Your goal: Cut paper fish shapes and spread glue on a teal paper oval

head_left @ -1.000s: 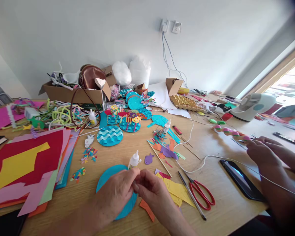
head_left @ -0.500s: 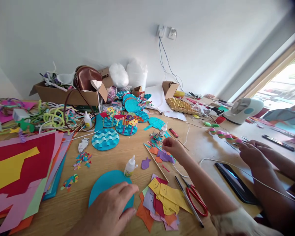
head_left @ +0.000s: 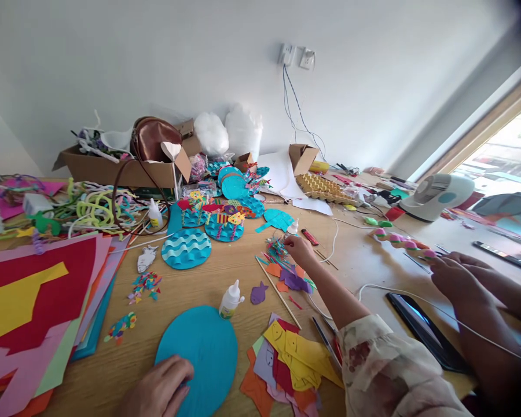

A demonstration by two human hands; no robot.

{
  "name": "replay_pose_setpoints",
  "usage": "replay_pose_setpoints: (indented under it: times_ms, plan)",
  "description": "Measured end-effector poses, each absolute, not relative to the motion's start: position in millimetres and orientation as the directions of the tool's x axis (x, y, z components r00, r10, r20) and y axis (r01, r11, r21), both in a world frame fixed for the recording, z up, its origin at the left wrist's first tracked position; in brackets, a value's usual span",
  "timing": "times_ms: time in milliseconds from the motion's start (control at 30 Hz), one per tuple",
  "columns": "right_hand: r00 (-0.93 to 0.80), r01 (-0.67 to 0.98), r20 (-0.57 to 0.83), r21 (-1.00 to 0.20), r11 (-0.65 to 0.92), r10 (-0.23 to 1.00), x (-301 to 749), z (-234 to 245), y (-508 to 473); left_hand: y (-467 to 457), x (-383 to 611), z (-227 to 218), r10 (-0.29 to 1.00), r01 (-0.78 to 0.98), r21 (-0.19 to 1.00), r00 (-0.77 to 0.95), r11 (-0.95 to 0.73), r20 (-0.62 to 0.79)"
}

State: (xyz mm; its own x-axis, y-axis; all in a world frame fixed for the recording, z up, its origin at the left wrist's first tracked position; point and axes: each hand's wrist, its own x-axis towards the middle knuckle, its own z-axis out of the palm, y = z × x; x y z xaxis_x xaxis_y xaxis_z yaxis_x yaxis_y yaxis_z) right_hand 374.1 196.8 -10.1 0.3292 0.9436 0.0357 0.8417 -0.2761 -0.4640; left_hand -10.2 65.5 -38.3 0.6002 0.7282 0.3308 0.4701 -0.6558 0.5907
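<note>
My left hand (head_left: 158,391) lies at the near edge of a blue paper disc (head_left: 206,353), fingers curled onto its rim. My right hand (head_left: 298,249), arm in a floral sleeve, reaches across the table to a heap of thin coloured paper strips (head_left: 276,250) and pinches at it; what sits between the fingertips is too small to make out. A white glue bottle (head_left: 230,300) lies just beyond the disc, beside a purple paper fish (head_left: 259,293). Yellow, red and orange paper scraps (head_left: 293,359) are piled right of the disc.
Another person's hands (head_left: 454,278) work a white wire at the right, near a black phone (head_left: 421,324). Stacked coloured sheets (head_left: 39,295) cover the left. A wavy blue disc (head_left: 186,248), a wooden stick (head_left: 278,292), a cardboard box (head_left: 113,168) and a small fan (head_left: 436,197) lie further back.
My hands were together over the disc; the right hand has since reached out to the strip heap, and the left hand has slid back to the disc's near edge.
</note>
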Motion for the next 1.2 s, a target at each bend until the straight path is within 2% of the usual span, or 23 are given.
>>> replay_pose_setpoints:
  times_ms: [167,333,467,567,667,833,967,1033,1200]
  plan:
    - [0.277,0.828,0.053,-0.521,-0.21,0.96,358,15,165,64,-16,-35,0.794,0.566,0.604,0.575,-0.561,0.198]
    - [0.072,0.722,-0.039,-0.687,-0.079,0.997,310,11,113,59,-22,-45,0.81,0.586,0.58,0.527,-0.566,0.257]
    - [-0.031,0.593,-0.136,-0.8,-0.091,0.99,265,-8,91,59,-24,-60,0.744,0.602,0.439,0.572,-0.667,0.345]
    - [-0.034,0.464,-0.112,-0.882,-0.083,0.993,242,-17,94,58,-26,-71,0.7,0.633,0.302,0.62,-0.713,0.354]
    - [-0.082,0.438,-0.088,-0.898,-0.043,0.993,230,-24,104,55,-28,-81,0.704,0.663,0.242,0.635,-0.708,0.319]
    - [-0.121,0.436,-0.081,-0.9,-0.02,0.989,221,-27,110,49,-27,-86,0.74,0.684,0.283,0.609,-0.672,0.285]
    - [-0.071,0.486,-0.028,-0.874,0.01,0.997,222,-6,95,47,-24,-85,0.752,0.692,0.295,0.596,-0.659,0.28]
    - [-0.081,0.534,0.036,-0.842,0.074,0.996,224,10,83,48,-20,-82,0.761,0.705,0.286,0.589,-0.649,0.274]
    - [-0.056,0.396,0.04,-0.917,0.058,0.998,223,27,59,54,-2,-64,0.813,0.769,0.265,0.56,-0.581,0.159]
